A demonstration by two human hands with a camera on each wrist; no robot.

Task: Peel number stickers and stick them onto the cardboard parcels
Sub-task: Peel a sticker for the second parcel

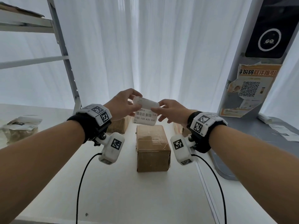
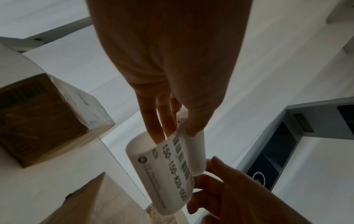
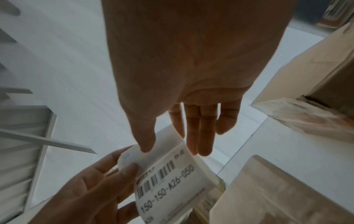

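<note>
While daylit, white table (image 1: 113,191), curtains (image 1: 145,46).

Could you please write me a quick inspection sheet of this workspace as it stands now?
Surface: white table, lit from behind.
Job's things: sticker roll held above the table, label reading 150-150-A26-050 hanging from it; cardboard parcel below, more parcels behind.
Clutter: plastic bag far left; papers right.
Grippers: left hand grips the roll; right hand pinches the label.
Cables: black wrist-camera cables.
Surroundings: white curtain, metal shelving, grey kiosk.
</note>
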